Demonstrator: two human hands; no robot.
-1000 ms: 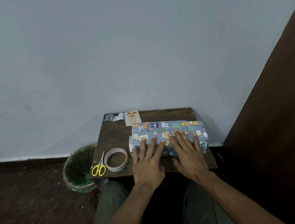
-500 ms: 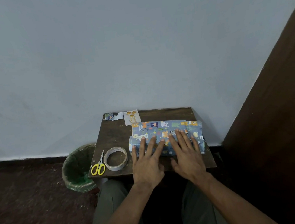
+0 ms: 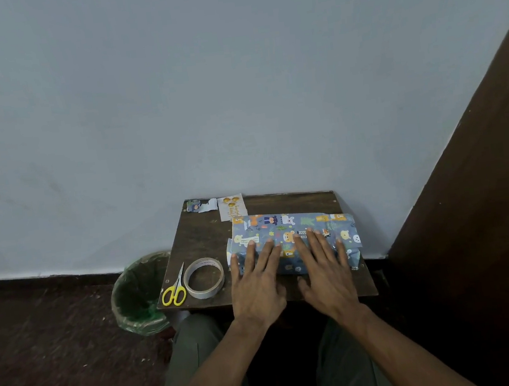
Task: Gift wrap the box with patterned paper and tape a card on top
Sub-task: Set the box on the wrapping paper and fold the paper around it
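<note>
Grip: both hands flat, fingers straight, pressing the wrapped box; nothing clasped.

The left hand (image 3: 256, 283) and right hand (image 3: 327, 275) lie side by side, palms down, on the near half of the box (image 3: 292, 231), which sits on the right part of the desk (image 3: 201, 240) in blue patterned paper. The box's long axis runs left to right, across the person's reach, and loose paper flaps show at both short ends. The card (image 3: 232, 207) lies just beyond the box's far-left corner, so the left hand is nearer to it. The tape roll (image 3: 204, 278) and scissors (image 3: 174, 289) lie near the left hand too. Judgement: end flaps need folding first.
</note>
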